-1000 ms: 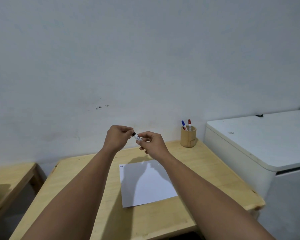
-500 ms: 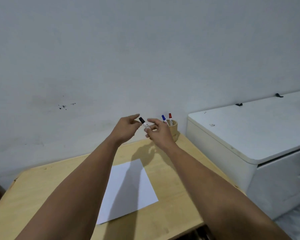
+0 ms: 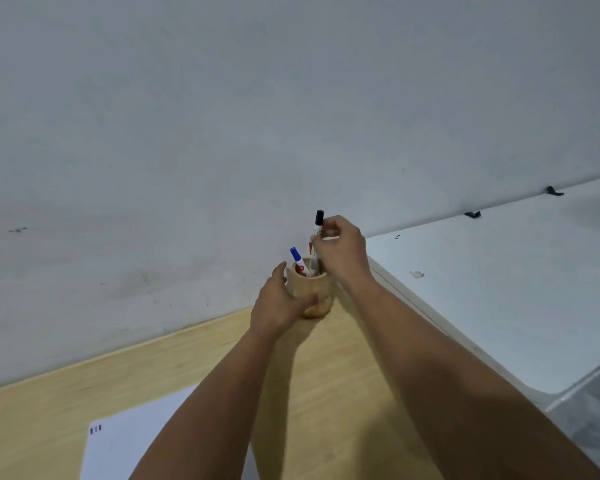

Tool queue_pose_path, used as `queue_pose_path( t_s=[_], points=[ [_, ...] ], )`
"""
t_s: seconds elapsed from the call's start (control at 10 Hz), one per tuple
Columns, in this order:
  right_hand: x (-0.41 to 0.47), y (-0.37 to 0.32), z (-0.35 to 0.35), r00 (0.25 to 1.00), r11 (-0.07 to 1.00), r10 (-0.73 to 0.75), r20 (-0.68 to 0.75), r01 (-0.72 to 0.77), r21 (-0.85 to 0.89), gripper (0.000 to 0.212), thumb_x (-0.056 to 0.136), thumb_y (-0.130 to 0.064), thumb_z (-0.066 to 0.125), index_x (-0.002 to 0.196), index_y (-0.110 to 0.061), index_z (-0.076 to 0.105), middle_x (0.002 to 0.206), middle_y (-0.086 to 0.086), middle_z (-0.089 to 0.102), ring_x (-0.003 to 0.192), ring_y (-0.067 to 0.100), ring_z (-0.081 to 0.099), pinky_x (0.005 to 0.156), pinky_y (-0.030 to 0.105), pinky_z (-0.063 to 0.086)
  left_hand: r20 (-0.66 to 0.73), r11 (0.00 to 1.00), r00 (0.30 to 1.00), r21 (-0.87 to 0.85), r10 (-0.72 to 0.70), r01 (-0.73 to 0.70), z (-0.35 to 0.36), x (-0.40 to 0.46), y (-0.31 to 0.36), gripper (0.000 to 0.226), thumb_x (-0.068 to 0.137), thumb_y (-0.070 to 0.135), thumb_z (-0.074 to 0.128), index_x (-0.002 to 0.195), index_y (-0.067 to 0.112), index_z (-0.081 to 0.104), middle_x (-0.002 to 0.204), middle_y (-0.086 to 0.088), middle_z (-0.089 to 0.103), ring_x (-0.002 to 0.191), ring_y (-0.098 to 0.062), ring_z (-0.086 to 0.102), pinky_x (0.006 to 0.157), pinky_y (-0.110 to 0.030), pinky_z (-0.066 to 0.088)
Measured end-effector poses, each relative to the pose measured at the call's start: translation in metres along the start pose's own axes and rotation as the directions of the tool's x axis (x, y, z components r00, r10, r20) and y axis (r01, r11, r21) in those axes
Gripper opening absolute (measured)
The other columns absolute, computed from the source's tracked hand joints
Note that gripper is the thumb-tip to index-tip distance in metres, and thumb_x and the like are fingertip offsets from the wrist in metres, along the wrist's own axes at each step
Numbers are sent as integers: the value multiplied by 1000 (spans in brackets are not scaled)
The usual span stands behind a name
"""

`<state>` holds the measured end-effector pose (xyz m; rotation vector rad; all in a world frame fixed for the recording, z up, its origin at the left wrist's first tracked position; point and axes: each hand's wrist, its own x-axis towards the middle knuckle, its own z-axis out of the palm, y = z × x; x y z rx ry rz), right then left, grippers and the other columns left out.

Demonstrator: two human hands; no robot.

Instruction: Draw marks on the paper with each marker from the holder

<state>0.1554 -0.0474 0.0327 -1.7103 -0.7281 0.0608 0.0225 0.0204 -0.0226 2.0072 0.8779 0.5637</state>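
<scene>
Two bare hands worked at the far edge of the wooden table point(image 3: 343, 393), close to the grey wall point(image 3: 257, 116). Right hand point(image 3: 342, 249) pinched the black-capped marker point(image 3: 316, 237) high on its white barrel, thumb and fingers closed round it just under the cap, so that grip was shut on the marker. It stood nearly upright, its lower end already down inside the mouth of the wooden holder point(image 3: 314, 296) and its black cap poking up above the fingers. Left hand point(image 3: 279, 303) cupped the holder from its left side, fingers curled loosely about the wall and the thumb raised near the rim; it touched the holder, though how firmly it gripped could not be told.

Inside the holder a blue-capped marker point(image 3: 298, 259) leaned to the left, cap up. A sliver of red showed behind the black-capped marker's barrel, too hidden to say more about it.

White paper point(image 3: 142, 441) lay flat on the table at the near left, well apart from the holder and partly covered by the left forearm. A few short dark marks point(image 3: 95, 429) sat in a row near its top left corner.

To the right of the table, a white cabinet point(image 3: 499, 289) stood just beside it.
</scene>
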Motion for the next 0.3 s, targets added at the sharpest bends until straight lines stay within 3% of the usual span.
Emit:
queue_pose_path(
  t_s=[0.1,0.2,0.3],
  points=[
    [-7,22,15,995,996,69,74,-65,-61,27,92,-14,76,119,-19,72,103,-7,77,87,12,74,78,27,57,-52,999,999,-39,7,-9,16,4,-10,68,72,60,75,133,55,46,127,16,69,109,-11,69,92,-45,59],
    [-15,34,27,992,994,95,82,-89,-66,34,90,-16,80,121,-24,70,109,-2,81,96,18,78,90,39,64,-143,995,989,-80,48,-60,26,-1,-14,27,87,56,66,100,70,48,102,24,71,92,0,70,83,-41,62],
    [-14,34,33,994,994,87,61,-83,-64,39,86,-18,81,122,-26,68,112,-4,78,102,21,77,95,45,63,-129,993,988,-62,87,-96,25,-1,-13,37,91,52,66,120,62,47,115,20,70,98,-3,69,85,-40,61]
  ],
)
